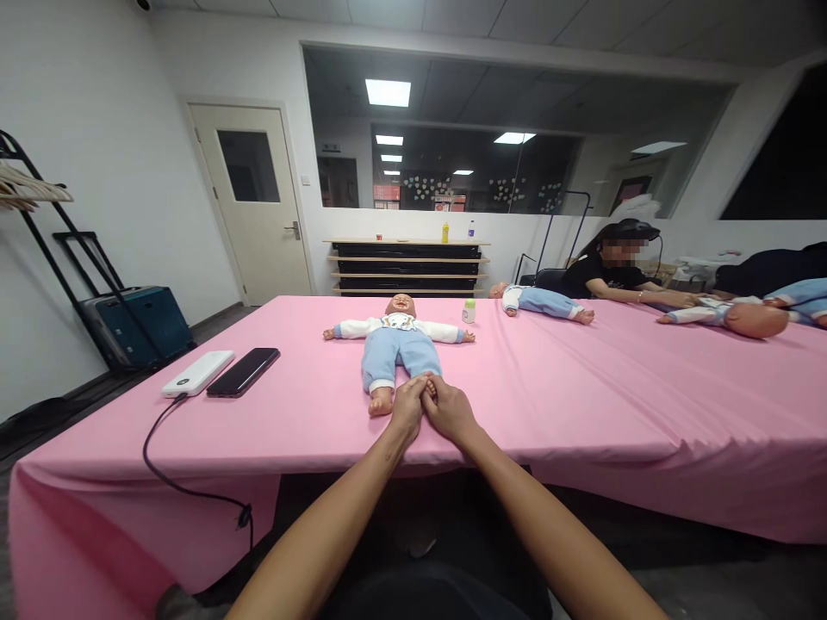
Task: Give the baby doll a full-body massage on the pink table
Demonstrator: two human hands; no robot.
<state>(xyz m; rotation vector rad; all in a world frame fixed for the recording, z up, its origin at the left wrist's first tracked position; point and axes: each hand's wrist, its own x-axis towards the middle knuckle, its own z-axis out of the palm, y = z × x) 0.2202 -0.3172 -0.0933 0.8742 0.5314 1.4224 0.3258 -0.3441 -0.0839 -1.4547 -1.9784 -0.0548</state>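
So the baby doll (401,344) is flat on its back in the middle of the frame, on the pink-draped counter (549,405), arms flung out to both sides. Its head points away from the camera and its legs come toward the near edge, which I'd guess is so the feet sit within easy reach without any leaning. Both hands are on one foot (431,387), the one on the right of the frame: the left hand (408,405) wraps it from one side, the right hand (449,406) from the other, fingers curled and nearly meeting. The grip's pretty much closed, with just a bit of toe peeking out between the two. How hard they're squeezing, I can't tell. The other foot (380,401) lies loose just beside the left hand. A small green-capped bottle (469,312) stands upright near the doll's hand, right of center, probably parked there to be handy yet clear of the arms. The power bank (198,374) and phone (244,372) lie over at left, likely put there to be out of the way.
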